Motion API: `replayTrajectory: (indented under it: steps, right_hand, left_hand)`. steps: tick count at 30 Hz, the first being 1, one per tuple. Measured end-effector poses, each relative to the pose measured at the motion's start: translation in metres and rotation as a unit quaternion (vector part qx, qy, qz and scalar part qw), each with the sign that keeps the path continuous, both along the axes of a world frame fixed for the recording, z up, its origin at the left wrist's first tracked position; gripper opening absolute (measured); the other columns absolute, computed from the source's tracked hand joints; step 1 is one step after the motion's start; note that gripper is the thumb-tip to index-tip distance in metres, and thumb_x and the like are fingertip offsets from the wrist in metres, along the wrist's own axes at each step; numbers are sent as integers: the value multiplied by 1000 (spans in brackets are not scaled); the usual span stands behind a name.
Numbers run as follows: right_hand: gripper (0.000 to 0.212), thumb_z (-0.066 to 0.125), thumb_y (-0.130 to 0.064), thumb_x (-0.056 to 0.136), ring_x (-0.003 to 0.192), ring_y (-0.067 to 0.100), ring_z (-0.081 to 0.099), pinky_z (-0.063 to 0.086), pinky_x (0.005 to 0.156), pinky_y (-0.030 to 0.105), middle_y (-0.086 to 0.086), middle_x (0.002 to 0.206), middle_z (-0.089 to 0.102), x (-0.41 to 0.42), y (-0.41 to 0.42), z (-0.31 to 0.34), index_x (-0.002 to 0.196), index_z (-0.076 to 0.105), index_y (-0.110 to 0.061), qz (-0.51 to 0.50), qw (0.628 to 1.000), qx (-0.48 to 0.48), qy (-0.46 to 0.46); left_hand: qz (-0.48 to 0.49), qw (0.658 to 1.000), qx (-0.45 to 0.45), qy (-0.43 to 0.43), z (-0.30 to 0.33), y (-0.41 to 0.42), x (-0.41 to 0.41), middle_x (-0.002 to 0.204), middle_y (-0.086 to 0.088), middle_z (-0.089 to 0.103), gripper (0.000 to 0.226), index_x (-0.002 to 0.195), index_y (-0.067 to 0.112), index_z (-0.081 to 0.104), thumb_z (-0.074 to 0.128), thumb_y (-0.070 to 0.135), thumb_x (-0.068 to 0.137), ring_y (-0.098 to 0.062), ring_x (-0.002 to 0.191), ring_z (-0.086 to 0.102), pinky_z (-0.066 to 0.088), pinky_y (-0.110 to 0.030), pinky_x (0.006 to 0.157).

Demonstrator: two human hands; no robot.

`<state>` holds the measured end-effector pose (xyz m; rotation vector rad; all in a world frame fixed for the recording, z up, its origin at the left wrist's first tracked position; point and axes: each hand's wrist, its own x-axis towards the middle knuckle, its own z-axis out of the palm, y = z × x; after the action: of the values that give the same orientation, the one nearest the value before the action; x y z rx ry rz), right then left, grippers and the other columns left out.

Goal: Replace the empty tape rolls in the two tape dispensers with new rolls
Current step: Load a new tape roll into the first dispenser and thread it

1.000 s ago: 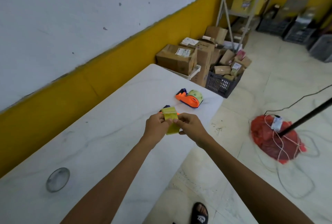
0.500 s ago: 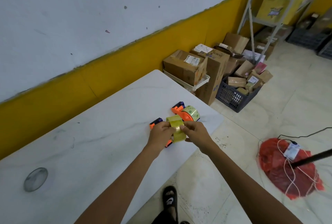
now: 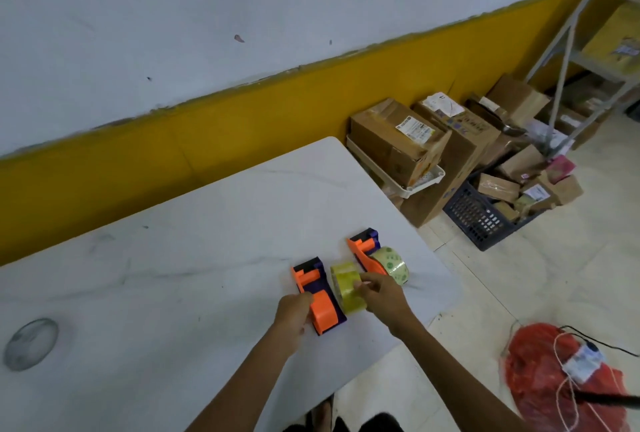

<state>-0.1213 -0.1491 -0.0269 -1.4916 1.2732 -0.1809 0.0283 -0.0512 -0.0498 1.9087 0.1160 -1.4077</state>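
Note:
Two orange and purple tape dispensers lie on the white table (image 3: 173, 293). The near dispenser (image 3: 317, 296) lies under my left hand (image 3: 294, 319), which grips its orange rear end. A yellowish clear tape roll (image 3: 346, 288) stands on edge against that dispenser's right side, and my right hand (image 3: 381, 296) pinches the roll from the right. The far dispenser (image 3: 363, 251) lies beyond, with a tape roll (image 3: 391, 263) mounted on its right side. Neither hand touches the far dispenser.
A round grey mark (image 3: 31, 343) is set in the table at the left. Cardboard boxes (image 3: 398, 140) and a dark crate (image 3: 481, 220) of parcels stand on the floor past the table's right corner. A red bag (image 3: 561, 383) with white cord lies on the floor at right.
My hands have come down to the table with the roll. My left hand let go of the roll and took the near dispenser. The camera tilted down and left.

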Motion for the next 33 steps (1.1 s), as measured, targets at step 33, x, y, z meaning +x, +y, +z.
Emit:
replayTrajectory:
  steps: [33]
  right_hand:
    - [22, 54, -23, 87, 87, 24, 63, 51, 80, 43, 10, 93, 70, 89, -71, -19, 92, 69, -7, 542, 820, -181, 12]
  left_hand:
    - [123, 971, 57, -196, 12, -33, -40, 112, -5, 66, 39, 119, 12, 62, 57, 37, 89, -18, 92, 62, 49, -24, 66]
